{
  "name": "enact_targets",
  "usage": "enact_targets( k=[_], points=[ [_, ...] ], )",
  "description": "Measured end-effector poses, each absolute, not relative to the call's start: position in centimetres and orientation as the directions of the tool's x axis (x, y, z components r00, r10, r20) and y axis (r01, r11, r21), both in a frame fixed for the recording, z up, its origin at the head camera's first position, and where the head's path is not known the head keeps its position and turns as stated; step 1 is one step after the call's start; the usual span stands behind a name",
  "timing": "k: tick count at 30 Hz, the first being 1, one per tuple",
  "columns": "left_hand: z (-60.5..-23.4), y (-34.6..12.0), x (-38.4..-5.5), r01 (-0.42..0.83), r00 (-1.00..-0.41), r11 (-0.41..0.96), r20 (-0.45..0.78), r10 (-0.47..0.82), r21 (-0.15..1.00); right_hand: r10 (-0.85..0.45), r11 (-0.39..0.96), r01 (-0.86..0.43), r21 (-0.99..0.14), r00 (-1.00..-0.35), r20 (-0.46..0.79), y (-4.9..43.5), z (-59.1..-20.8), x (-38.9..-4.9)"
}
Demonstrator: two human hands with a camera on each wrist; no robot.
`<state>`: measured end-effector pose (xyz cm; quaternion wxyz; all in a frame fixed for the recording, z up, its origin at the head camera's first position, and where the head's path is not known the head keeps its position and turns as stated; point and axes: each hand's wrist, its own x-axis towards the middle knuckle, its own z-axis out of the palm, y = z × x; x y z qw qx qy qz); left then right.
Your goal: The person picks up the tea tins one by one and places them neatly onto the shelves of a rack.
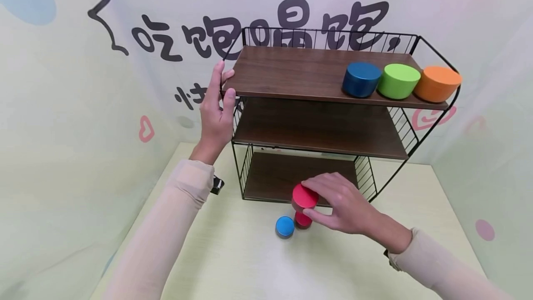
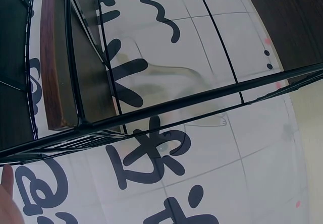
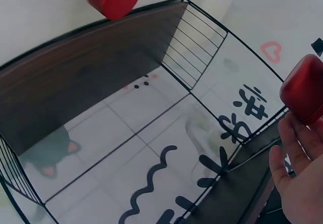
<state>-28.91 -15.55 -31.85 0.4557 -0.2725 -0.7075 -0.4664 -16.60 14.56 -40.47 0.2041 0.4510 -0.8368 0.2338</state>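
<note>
In the head view my right hand (image 1: 345, 204) holds a round red tin (image 1: 305, 196) between thumb and fingers, in front of the rack's bottom shelf. The right wrist view also shows this held tin (image 3: 304, 90) by the fingers. Just below it on the table, partly covered in the head view, is a second red tin (image 1: 303, 221), with a light blue tin (image 1: 285, 226) beside it. My left hand (image 1: 216, 117) grips the upper left corner of a three-tier shelf rack (image 1: 287, 71), its thumb on the front edge and its other fingers at the side rail.
A dark blue tin (image 1: 362, 80), a green tin (image 1: 398, 82) and an orange tin (image 1: 437, 85) stand in a row on the right of the top shelf. Black wire rails enclose the rack's sides. A printed cloth (image 1: 75, 119) hangs behind and beside the pale table (image 1: 233, 258).
</note>
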Motion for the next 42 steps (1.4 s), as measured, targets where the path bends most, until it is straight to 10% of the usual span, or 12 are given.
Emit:
enact_targets(
  k=[42],
  points=[
    [-31.8, -15.2, -28.9, 0.821, -0.439, 0.378, 0.896, -0.064, 0.429, -0.601, 0.46, -0.888, -0.014, -0.322, 0.731, 14.5, -25.1, -19.6]
  ],
)
